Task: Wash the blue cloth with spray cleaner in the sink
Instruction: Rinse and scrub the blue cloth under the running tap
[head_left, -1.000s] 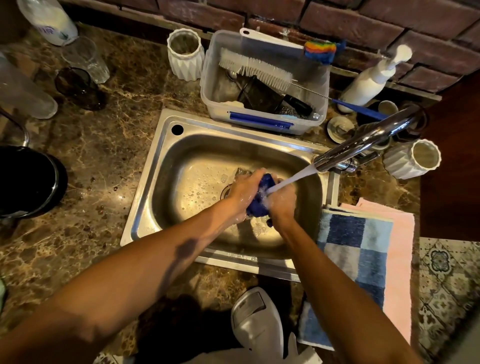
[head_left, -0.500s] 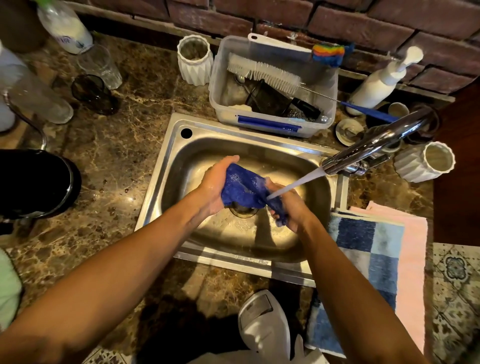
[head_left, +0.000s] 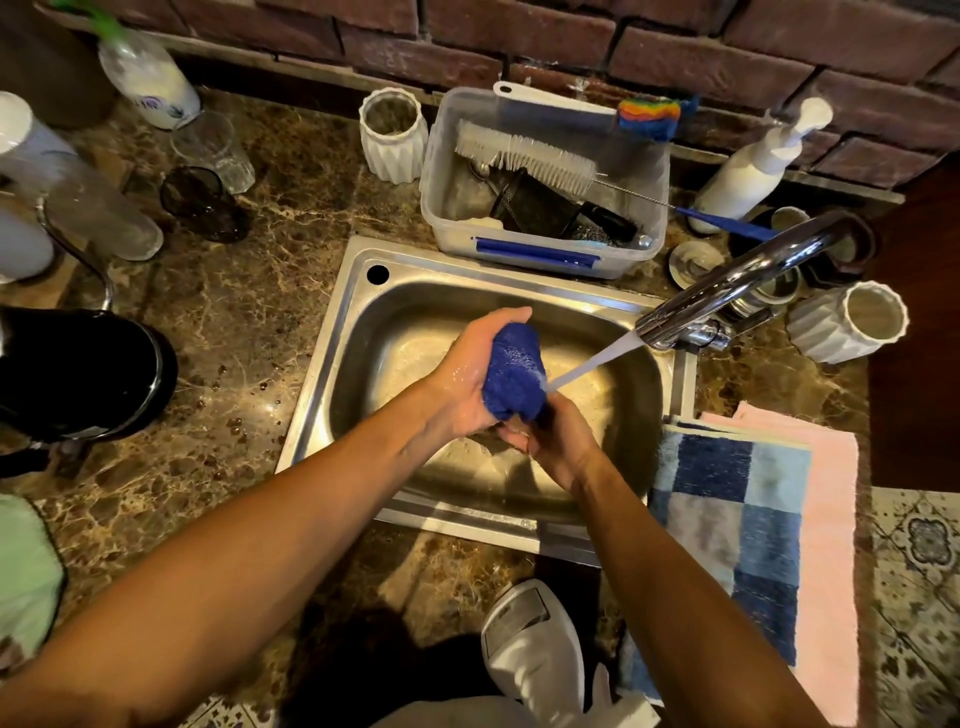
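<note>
The blue cloth (head_left: 514, 371) is bunched into a wet wad above the steel sink (head_left: 332, 332). My left hand (head_left: 467, 374) wraps its left side and top. Below it, my right hand (head_left: 558, 439) grips the lower end. Water streams from the chrome tap (head_left: 727, 283) onto the cloth's right edge. A white spray cleaner bottle (head_left: 530, 654) lies on the counter at the front edge, between my forearms.
Behind the sink stands a clear tub (head_left: 540, 244) holding a bottle brush. White ribbed cups (head_left: 392, 132) (head_left: 852, 319) sit at the back and right. A pump bottle (head_left: 753, 166) is back right. Checked and pink towels (head_left: 748, 525) lie right of the sink; a black pot (head_left: 78, 369) and glasses stand left.
The cloth was spread between both hands; now it is gathered into a tight wad. My left hand rose over it and my right hand dropped beneath it.
</note>
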